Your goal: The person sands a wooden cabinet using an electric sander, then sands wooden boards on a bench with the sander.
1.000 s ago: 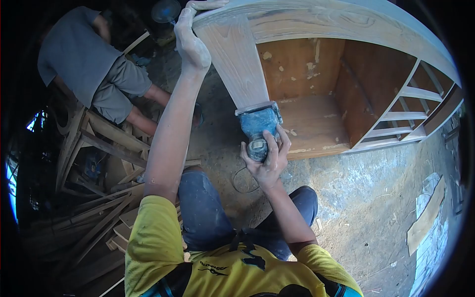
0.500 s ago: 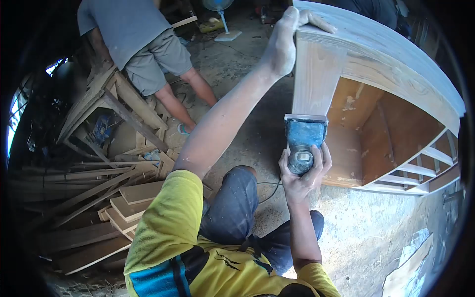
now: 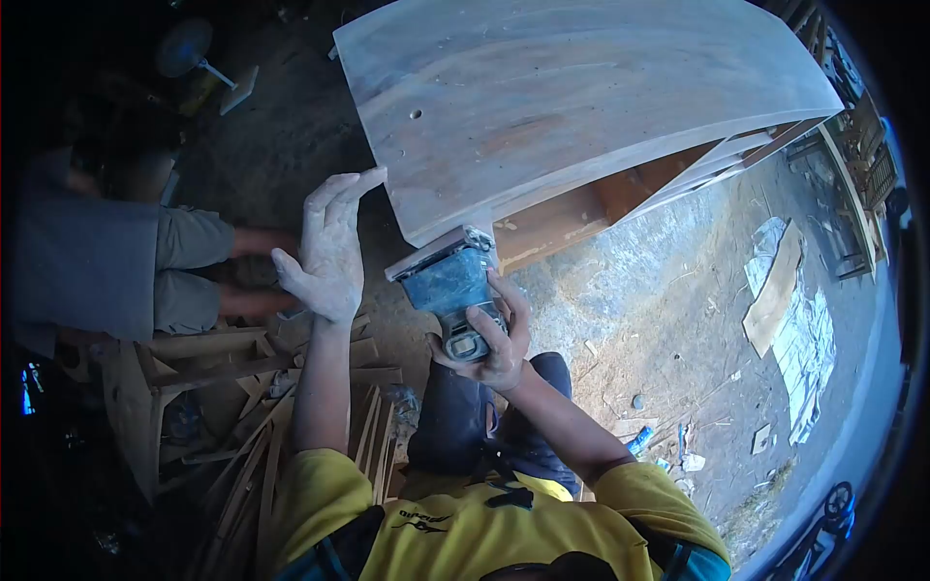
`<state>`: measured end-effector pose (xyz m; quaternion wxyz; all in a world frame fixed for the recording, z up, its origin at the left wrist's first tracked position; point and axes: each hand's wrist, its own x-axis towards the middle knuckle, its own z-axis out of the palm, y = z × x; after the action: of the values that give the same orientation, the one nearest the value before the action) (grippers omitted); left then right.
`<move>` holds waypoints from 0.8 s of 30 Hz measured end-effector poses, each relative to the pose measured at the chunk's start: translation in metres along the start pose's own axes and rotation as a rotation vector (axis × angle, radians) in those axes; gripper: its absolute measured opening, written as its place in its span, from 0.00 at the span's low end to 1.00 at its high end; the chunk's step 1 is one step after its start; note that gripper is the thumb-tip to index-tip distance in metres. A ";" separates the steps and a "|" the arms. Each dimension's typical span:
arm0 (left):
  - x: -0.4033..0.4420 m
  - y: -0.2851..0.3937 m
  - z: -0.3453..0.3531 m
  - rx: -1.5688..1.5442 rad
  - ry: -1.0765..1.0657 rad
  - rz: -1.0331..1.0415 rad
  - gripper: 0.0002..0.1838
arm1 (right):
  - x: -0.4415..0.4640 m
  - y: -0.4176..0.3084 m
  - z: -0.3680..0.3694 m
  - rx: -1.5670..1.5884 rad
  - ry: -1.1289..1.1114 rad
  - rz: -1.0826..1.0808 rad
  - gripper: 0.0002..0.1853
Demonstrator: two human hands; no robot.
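My right hand (image 3: 496, 341) grips a blue, dust-covered power sander (image 3: 450, 283) by its rounded body. The sander is tilted, its flat pad at the near left corner of a wooden cabinet (image 3: 572, 107); whether the pad touches the wood I cannot tell. Dusty and empty, my left hand (image 3: 331, 247) is raised beside the cabinet's left edge with its fingers stretched out and thumb apart. Its fingertips come close to that edge. The cabinet's broad top has pale, worn patches and a small dark hole, and an open compartment (image 3: 552, 221) shows at its front.
Another person in grey shorts (image 3: 189, 271) stands at the left, near a wooden frame (image 3: 208, 373) and loose wood strips (image 3: 257, 484). A fan (image 3: 186, 48) stands behind. Cardboard (image 3: 775, 290) and scraps lie on the floor at right, with a wooden chair (image 3: 867, 184) beyond.
My view has risen and turned, showing the cabinet's top. My left hand has come off the top corner and opened. The sander has moved from the front face to the near corner.
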<state>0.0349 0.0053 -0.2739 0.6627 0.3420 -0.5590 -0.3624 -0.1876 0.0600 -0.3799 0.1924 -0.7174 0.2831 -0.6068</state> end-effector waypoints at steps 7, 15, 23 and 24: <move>-0.221 0.004 -0.069 0.668 0.020 -0.993 0.32 | 0.093 -0.074 -0.076 -0.227 0.023 0.245 0.44; -0.115 0.250 0.064 -0.177 -0.601 -0.915 0.26 | 0.034 -0.109 -0.263 -0.276 0.165 1.283 0.30; -0.009 0.277 0.137 -0.457 -0.950 -0.741 0.08 | -0.044 -0.042 -0.393 -0.580 0.421 1.506 0.34; 0.009 0.272 0.144 -0.346 -0.822 -0.687 0.06 | -0.041 -0.025 -0.406 -0.453 0.430 1.515 0.38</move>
<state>-0.0801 0.1274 -0.0161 0.2810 0.2213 -0.5602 -0.7472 -0.5855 0.1329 -0.3180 0.3423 -0.2208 0.8373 -0.3646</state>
